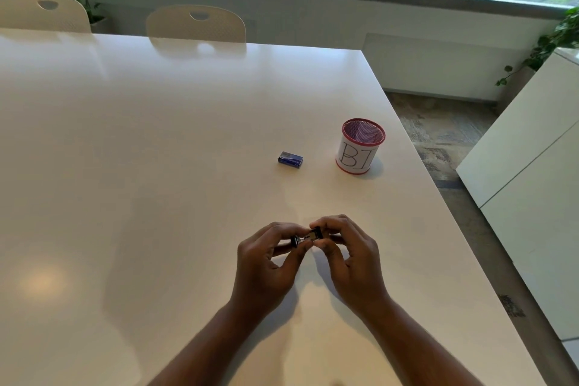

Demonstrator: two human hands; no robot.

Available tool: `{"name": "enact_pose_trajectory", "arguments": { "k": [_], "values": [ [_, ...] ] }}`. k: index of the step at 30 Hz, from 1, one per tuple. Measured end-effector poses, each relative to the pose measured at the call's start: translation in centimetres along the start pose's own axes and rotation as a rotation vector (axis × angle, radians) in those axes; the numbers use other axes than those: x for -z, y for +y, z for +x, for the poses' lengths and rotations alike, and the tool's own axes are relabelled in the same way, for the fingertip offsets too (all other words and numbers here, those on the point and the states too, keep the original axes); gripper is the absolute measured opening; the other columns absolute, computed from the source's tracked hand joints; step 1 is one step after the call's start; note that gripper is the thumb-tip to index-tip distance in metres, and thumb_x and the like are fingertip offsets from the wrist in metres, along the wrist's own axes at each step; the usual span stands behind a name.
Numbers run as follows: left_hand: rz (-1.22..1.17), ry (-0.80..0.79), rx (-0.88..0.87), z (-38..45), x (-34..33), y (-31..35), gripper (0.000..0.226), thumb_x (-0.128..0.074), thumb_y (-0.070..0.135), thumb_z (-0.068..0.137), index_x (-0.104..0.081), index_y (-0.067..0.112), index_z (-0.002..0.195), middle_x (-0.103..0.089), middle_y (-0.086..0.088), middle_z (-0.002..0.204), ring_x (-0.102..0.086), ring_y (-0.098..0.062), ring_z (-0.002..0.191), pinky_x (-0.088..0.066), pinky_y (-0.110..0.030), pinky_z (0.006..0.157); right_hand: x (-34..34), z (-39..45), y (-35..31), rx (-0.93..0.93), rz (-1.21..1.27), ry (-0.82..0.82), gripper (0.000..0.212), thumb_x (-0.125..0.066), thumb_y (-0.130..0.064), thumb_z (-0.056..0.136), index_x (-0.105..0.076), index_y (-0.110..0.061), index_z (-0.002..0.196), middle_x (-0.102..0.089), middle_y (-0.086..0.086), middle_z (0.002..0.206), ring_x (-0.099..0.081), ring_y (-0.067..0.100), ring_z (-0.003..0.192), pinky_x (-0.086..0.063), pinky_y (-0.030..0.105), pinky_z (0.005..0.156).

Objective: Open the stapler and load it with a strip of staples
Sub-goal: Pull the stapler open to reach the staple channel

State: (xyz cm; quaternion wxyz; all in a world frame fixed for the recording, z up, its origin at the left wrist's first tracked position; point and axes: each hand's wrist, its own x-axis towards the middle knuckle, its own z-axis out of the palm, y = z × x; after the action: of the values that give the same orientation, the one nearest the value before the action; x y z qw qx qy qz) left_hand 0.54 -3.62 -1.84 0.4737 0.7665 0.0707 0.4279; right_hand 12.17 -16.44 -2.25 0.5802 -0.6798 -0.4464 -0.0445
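Both hands pinch the stapler (308, 236) between them: left hand (266, 263) at one end, right hand (346, 255) at the other, its long axis running hand to hand. The staple box (290, 159) lies well beyond the grip, nearer the right hand.

Both forearms bare — hands (308, 260) ringless, unsleeved.

Box (290, 159) left of cup (360, 145); stapler (308, 236), seemingly, nearer.
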Motion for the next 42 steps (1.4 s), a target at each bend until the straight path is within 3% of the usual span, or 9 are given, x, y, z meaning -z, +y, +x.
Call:
{"name": "enact_pose_trajectory", "arguments": {
  "k": [6, 16, 18, 21, 25, 31, 35, 38, 42],
  "values": [
    [0.002, 0.009, 0.015, 0.1, -0.2, 0.3, 0.017, -0.083, 0.006, 0.085, -0.077, 0.008, 0.102, -0.077, 0.004, 0.096, -0.076, -0.011, 0.089, -0.064, -0.022, 0.075, 0.0, -0.1, -0.2, -0.003, -0.027, 0.024, 0.020, -0.056, -0.019, 0.099, -0.071, -0.007, 0.106, -0.074, 0.000, 0.100, -0.072, 0.012, 0.091, -0.063, 0.033, 0.075],
    [0.050, 0.011, 0.008, 0.2, -0.9, 1.0, 0.021, -0.079, -0.001, 0.087, -0.075, 0.011, 0.103, -0.074, 0.007, 0.095, -0.074, -0.008, 0.088, -0.062, -0.018, 0.069, -0.2, -0.2, -0.5, -0.056, -0.004, 0.055, 0.019, -0.054, -0.021, 0.099, -0.069, -0.009, 0.104, -0.075, -0.006, 0.096, -0.074, 0.010, 0.086, -0.062, 0.031, 0.074],
    [0.059, 0.061, 0.079, 0.2, -0.8, 0.9, 0.015, -0.074, 0.004, 0.091, -0.074, 0.015, 0.100, -0.074, 0.008, 0.092, -0.074, -0.011, 0.085, -0.063, -0.024, 0.067, -0.2, 0.0, -0.4, -0.142, 0.092, 0.092, 0.015, -0.052, -0.020, 0.104, -0.065, -0.014, 0.105, -0.076, -0.005, 0.092, -0.075, 0.015, 0.085, -0.062, 0.033, 0.074],
    [-0.059, 0.162, 0.272, 0.3, -0.1, 0.1, 0.016, -0.071, 0.006, 0.095, -0.072, 0.021, 0.097, -0.077, 0.000, 0.087, -0.077, -0.020, 0.083, -0.066, -0.042, 0.075, 0.3, 0.3, -0.3, -0.250, 0.253, 0.168, 0.016, -0.046, -0.017, 0.108, -0.060, -0.025, 0.106, -0.079, 0.004, 0.093, -0.078, 0.021, 0.084, -0.061, 0.028, 0.074],
    [-0.179, 0.155, 0.379, 0.6, 0.1, 0.1, 0.021, -0.069, -0.001, 0.096, -0.072, 0.020, 0.097, -0.079, -0.007, 0.092, -0.077, -0.027, 0.089, -0.065, -0.049, 0.084, 0.5, 0.4, -0.3, -0.300, 0.358, 0.161, 0.013, -0.048, -0.019, 0.107, -0.061, -0.022, 0.109, -0.079, 0.010, 0.101, -0.078, 0.026, 0.094, -0.063, 0.033, 0.082],
    [-0.248, 0.101, 0.455, 0.6, 0.7, -0.2, 0.023, -0.065, -0.006, 0.097, -0.069, 0.013, 0.110, -0.080, -0.005, 0.108, -0.077, -0.024, 0.105, -0.062, -0.039, 0.095, 1.0, 0.7, -0.3, -0.377, 0.475, 0.239, 0.018, -0.045, -0.020, 0.107, -0.061, -0.028, 0.109, -0.079, 0.013, 0.110, -0.076, 0.028, 0.106, -0.063, 0.034, 0.090],
    [-0.187, 0.007, 0.536, 0.7, 0.8, -0.6, 0.037, -0.066, -0.010, 0.096, -0.069, 0.018, 0.120, -0.080, 0.005, 0.114, -0.076, -0.014, 0.110, -0.060, -0.036, 0.100, 1.5, 0.7, 0.3, -0.436, 0.553, 0.253, 0.018, -0.041, -0.016, 0.109, -0.056, -0.017, 0.118, -0.077, 0.015, 0.117, -0.074, 0.031, 0.114, -0.062, 0.035, 0.092],
    [-0.199, 0.009, 0.578, 0.8, 0.7, -0.5, 0.035, -0.068, -0.013, 0.092, -0.072, 0.011, 0.117, -0.082, -0.001, 0.110, -0.077, -0.017, 0.105, -0.060, -0.039, 0.099, 1.7, 0.9, 0.5, -0.496, 0.618, 0.271, 0.022, -0.044, -0.021, 0.105, -0.052, -0.015, 0.124, -0.078, 0.016, 0.116, -0.075, 0.031, 0.113, -0.063, 0.031, 0.087],
    [-0.279, 0.038, 0.610, 1.1, 0.9, -0.3, 0.027, -0.069, -0.016, 0.089, -0.077, 0.005, 0.102, -0.082, -0.009, 0.100, -0.077, -0.022, 0.094, -0.061, -0.030, 0.088, 1.9, 0.9, 1.1, -0.554, 0.621, 0.318, 0.024, -0.039, -0.005, 0.108, -0.052, -0.016, 0.124, -0.078, 0.016, 0.111, -0.078, 0.031, 0.103, -0.063, 0.031, 0.080]
  ]
}}
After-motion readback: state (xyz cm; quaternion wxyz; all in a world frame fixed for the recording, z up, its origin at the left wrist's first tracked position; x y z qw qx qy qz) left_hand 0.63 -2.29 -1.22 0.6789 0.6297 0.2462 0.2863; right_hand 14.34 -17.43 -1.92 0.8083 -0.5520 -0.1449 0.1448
